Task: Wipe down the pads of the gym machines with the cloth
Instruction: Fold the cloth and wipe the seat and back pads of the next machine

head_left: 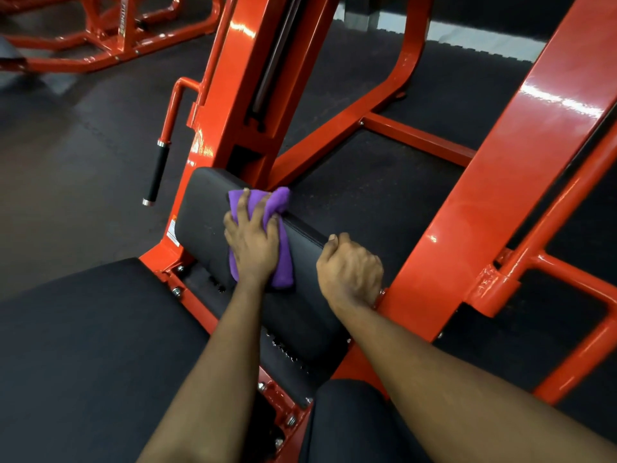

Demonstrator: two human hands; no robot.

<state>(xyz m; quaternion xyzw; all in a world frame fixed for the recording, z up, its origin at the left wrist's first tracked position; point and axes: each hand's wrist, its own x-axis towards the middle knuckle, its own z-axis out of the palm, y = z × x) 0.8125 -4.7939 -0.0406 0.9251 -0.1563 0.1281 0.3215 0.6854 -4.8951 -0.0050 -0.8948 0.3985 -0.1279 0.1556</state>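
Nearest, big seat pad [83,345], without cloth. Farther, left hand [252,242] pressing purple cloth [279,200] on small pad [200,215], fingers [257,212] spread for wide contact; right hand [349,265] clamped over small pad's edge, probably for steadying.

A purple cloth [279,200] lies bunched beneath our left hand [252,243], pressed flat to a black pad [200,222], with folds showing past the fingertips and beside the wrist. The oblong, round-cornered pad slopes from left of that hand across to our right hand [350,269], which grips its upper edge.
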